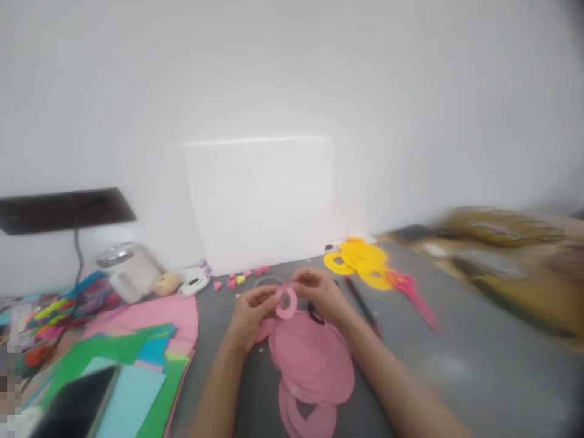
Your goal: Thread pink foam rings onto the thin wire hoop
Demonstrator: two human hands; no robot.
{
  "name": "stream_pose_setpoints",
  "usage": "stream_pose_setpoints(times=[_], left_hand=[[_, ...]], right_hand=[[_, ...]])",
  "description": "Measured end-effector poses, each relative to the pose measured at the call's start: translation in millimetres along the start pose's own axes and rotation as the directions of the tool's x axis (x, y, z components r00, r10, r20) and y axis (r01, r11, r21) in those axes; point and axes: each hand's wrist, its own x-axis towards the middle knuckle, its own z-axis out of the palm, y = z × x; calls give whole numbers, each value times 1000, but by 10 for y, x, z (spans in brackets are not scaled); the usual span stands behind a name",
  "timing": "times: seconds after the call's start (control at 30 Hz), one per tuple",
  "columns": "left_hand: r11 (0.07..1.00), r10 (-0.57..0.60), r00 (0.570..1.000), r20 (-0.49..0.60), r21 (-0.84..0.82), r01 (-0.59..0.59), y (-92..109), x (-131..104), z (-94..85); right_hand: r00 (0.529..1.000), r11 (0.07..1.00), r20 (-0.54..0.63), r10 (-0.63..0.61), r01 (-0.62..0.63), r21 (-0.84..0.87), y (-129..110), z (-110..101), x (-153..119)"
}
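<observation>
Between my two hands is a small pink paper ring (286,304), raised above the grey table. My left hand (255,310) pinches its left side with thumb and fingers. At its upper right edge, the fingers of my right hand (317,292) are closed on it too. Below lies a loose pile of pink paper circles (314,359), with pink paper rings (319,420) at its near end. Behind the hands, a clear round hoop (269,280) shows in part. A dark round object (314,313) is half hidden by my right wrist.
Yellow paper rings (360,261), pink scissors (413,298) and a dark pencil (364,307) lie right. Small beads (241,280) line the foot of a white board (264,201). At left are coloured papers (155,365), a phone (77,404) and a white mug (132,277).
</observation>
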Motion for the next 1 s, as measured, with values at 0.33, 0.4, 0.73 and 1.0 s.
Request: stream_pose_setpoints(times=[0.33, 0.4, 0.73, 1.0], left_hand=[[999, 45, 999, 17, -23, -45, -10, -1, -9], [999, 44, 999, 17, -24, -44, -15, -2, -20], [999, 45, 999, 28, 12, -45, 9, -14, -15], [995, 61, 997, 51, 70, -65, -10, -14, -21]], right_hand=[[998, 998, 60, -17, 20, -53, -26, -11, 0], [998, 998, 64, -26, 30, -60, -26, -13, -2], [1000, 999, 12, -24, 24, -25, 37, -20, 11], [1000, 995, 3, -16, 16, -98, 30, -24, 1]])
